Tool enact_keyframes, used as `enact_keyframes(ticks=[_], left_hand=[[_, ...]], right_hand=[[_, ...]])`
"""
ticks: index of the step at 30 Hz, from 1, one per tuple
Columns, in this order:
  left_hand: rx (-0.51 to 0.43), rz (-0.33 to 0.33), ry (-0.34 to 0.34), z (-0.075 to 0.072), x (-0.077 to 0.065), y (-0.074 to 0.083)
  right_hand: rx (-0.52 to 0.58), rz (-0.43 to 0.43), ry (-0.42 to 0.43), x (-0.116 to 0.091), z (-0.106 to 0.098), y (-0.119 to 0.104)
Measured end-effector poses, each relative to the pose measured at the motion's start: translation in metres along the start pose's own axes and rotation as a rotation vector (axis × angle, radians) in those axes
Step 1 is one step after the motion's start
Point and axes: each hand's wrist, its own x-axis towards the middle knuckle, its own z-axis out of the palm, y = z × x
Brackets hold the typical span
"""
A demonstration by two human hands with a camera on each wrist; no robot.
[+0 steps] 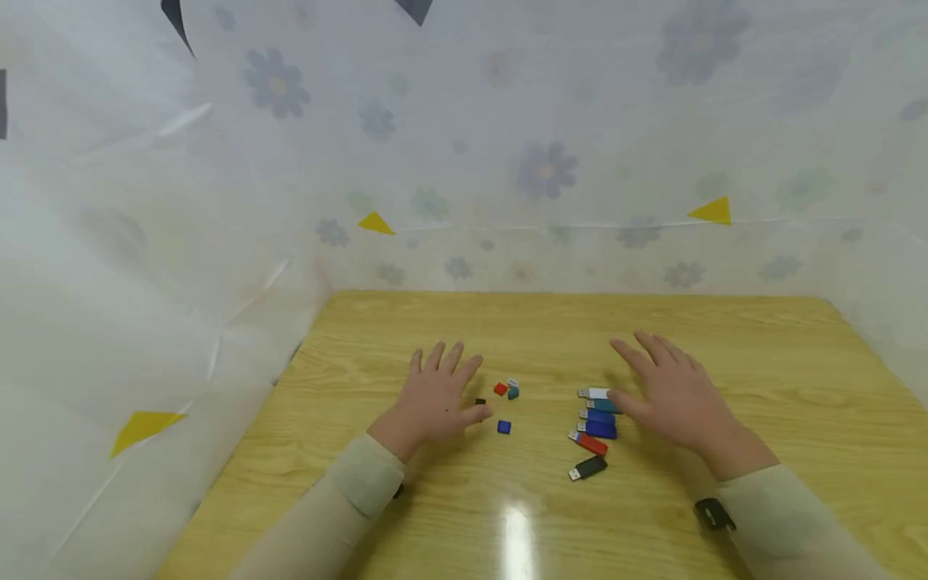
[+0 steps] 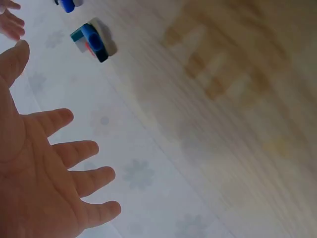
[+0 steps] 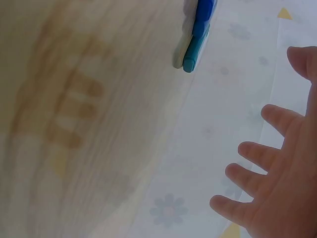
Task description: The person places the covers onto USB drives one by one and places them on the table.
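Observation:
My left hand [image 1: 435, 403] is spread palm down over the table, holding nothing. Close to its thumb lie small USB caps: a red cap [image 1: 500, 388], a white cap [image 1: 512, 383], a teal cap [image 1: 513, 394], a blue cap [image 1: 503, 427] and a black cap [image 1: 481, 401], partly hidden by the hand. To the right, USB sticks form a column: a white stick [image 1: 598, 393], a teal stick [image 1: 606, 407], two blue ones, a red stick [image 1: 593, 445] and a black stick [image 1: 589, 468]. My right hand [image 1: 674, 399], also spread and holding nothing, overlaps the white stick's end with its thumb in the head view.
The wooden table [image 1: 348, 322] has a glossy light reflection near its front. White floral sheeting [image 1: 464, 161] hangs behind it and along both sides, with yellow tape pieces [image 1: 714, 211] on it. A black strap [image 1: 714, 514] shows at my right wrist.

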Motion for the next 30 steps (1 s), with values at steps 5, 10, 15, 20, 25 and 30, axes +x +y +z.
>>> enact_keyframes(ticks=[5,10,15,20,25,30], left_hand=[[-0.016,0.019,-0.023,0.004,0.002,-0.007],[0.002,0.011,-0.039,0.005,0.005,-0.013],[0.003,-0.018,-0.071,0.002,0.008,-0.015],[-0.023,-0.033,-0.112,0.002,0.014,-0.018],[-0.042,-0.022,-0.129,0.007,0.02,-0.023],[-0.056,0.022,-0.122,0.011,0.023,-0.025]], right_hand=[[0.012,-0.003,0.02,-0.001,-0.003,0.002],[0.026,0.002,0.022,-0.003,-0.004,0.003],[0.034,0.007,0.024,-0.004,-0.002,0.005],[0.034,0.003,0.034,-0.003,-0.001,0.005],[0.033,0.006,0.029,-0.003,0.0,0.005],[0.036,0.005,0.024,-0.004,0.001,0.006]])
